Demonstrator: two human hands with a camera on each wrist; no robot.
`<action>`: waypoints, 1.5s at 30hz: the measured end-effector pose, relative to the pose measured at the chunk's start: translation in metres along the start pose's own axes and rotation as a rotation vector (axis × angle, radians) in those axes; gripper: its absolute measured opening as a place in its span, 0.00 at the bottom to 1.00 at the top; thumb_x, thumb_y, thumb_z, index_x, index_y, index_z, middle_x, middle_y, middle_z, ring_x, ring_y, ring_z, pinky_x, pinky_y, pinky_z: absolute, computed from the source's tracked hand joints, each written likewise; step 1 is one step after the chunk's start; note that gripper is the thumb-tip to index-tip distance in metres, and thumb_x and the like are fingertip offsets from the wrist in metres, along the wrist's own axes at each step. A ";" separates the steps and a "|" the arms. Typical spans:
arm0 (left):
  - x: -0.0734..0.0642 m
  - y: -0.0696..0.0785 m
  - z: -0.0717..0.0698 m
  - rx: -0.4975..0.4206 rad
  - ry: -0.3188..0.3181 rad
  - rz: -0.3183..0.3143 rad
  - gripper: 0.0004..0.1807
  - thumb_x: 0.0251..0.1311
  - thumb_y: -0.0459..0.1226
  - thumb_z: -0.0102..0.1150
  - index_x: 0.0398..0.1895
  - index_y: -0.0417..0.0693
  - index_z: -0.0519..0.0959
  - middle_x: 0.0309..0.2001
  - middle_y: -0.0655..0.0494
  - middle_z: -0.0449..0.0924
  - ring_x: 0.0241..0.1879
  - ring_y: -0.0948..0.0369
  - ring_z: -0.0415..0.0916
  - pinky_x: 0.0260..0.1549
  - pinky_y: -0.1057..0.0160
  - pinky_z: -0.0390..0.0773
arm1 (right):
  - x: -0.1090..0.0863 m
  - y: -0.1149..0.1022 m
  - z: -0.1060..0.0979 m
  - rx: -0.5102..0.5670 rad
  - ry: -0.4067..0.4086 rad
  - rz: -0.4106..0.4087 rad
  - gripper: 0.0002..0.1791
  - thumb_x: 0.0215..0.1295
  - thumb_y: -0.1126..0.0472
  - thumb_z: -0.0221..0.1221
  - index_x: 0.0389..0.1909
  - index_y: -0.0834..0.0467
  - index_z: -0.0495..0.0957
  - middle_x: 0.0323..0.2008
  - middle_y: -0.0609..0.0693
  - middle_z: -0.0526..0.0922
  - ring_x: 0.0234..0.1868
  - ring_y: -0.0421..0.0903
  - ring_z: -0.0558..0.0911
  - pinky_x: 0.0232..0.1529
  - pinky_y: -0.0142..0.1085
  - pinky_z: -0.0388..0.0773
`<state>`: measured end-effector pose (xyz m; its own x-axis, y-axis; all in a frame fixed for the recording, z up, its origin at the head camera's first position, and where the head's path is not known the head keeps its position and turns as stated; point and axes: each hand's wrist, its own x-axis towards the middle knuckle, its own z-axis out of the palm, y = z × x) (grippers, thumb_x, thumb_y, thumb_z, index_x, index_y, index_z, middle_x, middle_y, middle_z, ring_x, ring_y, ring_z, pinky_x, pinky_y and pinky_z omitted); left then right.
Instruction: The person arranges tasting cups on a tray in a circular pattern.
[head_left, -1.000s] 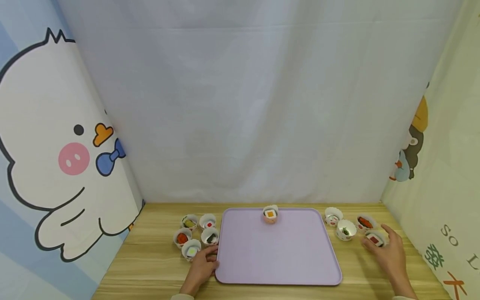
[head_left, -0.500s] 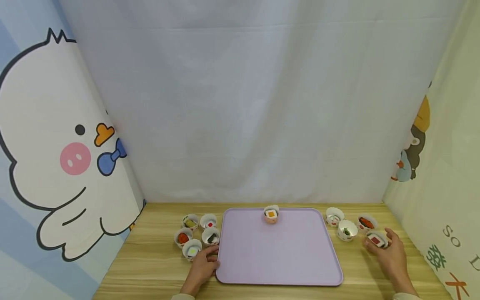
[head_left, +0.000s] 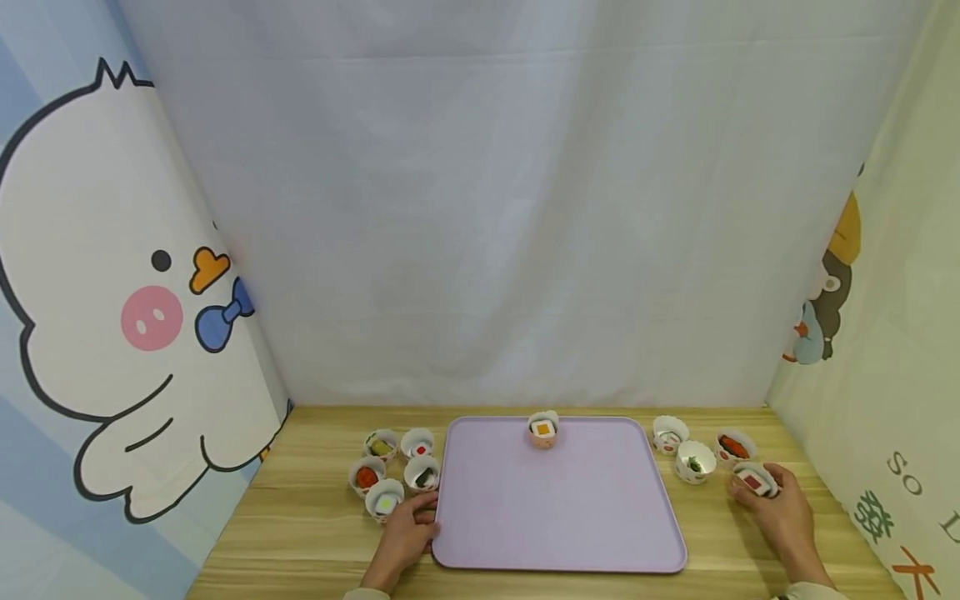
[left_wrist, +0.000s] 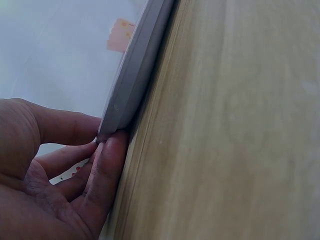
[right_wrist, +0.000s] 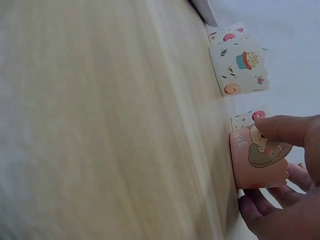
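Note:
At the tray's left edge, my left hand (head_left: 407,533) pinches the rim of the lilac tray (head_left: 562,508). The left wrist view has the thumb and fingers of the left hand (left_wrist: 60,165) meeting at the tray corner (left_wrist: 130,95). On the right side of the table, my right hand (head_left: 783,512) grips a pink paper baking cup (head_left: 767,490) holding a toy sushi piece (head_left: 753,481) with a dark red centre. In the right wrist view the cup (right_wrist: 262,167) stands on the tabletop, thumb on one side, fingers on the other.
A paper cup (head_left: 544,440) with an orange-centred sushi piece stands on the tray's back edge. Several filled cups cluster left of the tray, including one with red roe (head_left: 366,477). Three more stand near my right hand, one with green bits (head_left: 694,463). A grey curtain (head_left: 510,250) hangs behind.
My right hand's fingers have closed in around the pink cup, from spread apart to touching it. The left hand and the tray hold their place.

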<state>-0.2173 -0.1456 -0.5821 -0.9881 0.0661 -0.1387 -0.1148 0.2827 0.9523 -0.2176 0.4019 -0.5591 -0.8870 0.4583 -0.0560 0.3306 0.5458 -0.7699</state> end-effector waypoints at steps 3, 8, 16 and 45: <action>-0.001 0.001 0.000 -0.006 0.000 0.001 0.30 0.51 0.21 0.56 0.62 0.27 0.70 0.45 0.37 0.82 0.35 0.60 0.79 0.23 0.60 0.82 | 0.000 0.001 0.000 -0.004 0.001 0.020 0.45 0.62 0.53 0.64 0.71 0.69 0.53 0.67 0.75 0.60 0.63 0.69 0.65 0.61 0.58 0.62; -0.001 0.001 0.001 -0.006 0.003 0.003 0.30 0.50 0.20 0.56 0.62 0.27 0.71 0.45 0.37 0.82 0.35 0.60 0.79 0.23 0.60 0.82 | -0.004 0.000 -0.002 0.001 -0.005 0.032 0.46 0.61 0.50 0.65 0.71 0.68 0.53 0.67 0.75 0.59 0.63 0.69 0.65 0.61 0.58 0.62; 0.000 -0.001 0.001 -0.009 0.006 0.006 0.30 0.50 0.20 0.56 0.61 0.28 0.71 0.45 0.37 0.82 0.35 0.60 0.79 0.23 0.61 0.81 | -0.017 -0.014 -0.009 -0.006 -0.009 -0.010 0.45 0.61 0.49 0.66 0.70 0.67 0.56 0.64 0.75 0.64 0.61 0.67 0.68 0.52 0.49 0.70; 0.001 -0.002 0.002 0.012 0.016 0.003 0.30 0.50 0.21 0.56 0.62 0.28 0.71 0.46 0.37 0.81 0.34 0.61 0.78 0.22 0.61 0.81 | -0.040 -0.087 0.020 0.061 -0.013 -0.326 0.36 0.57 0.57 0.69 0.64 0.64 0.68 0.54 0.66 0.77 0.39 0.29 0.71 0.34 0.20 0.73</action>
<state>-0.2181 -0.1444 -0.5845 -0.9900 0.0521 -0.1311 -0.1103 0.2935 0.9496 -0.2169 0.3220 -0.5029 -0.9471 0.2574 0.1916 0.0093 0.6189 -0.7854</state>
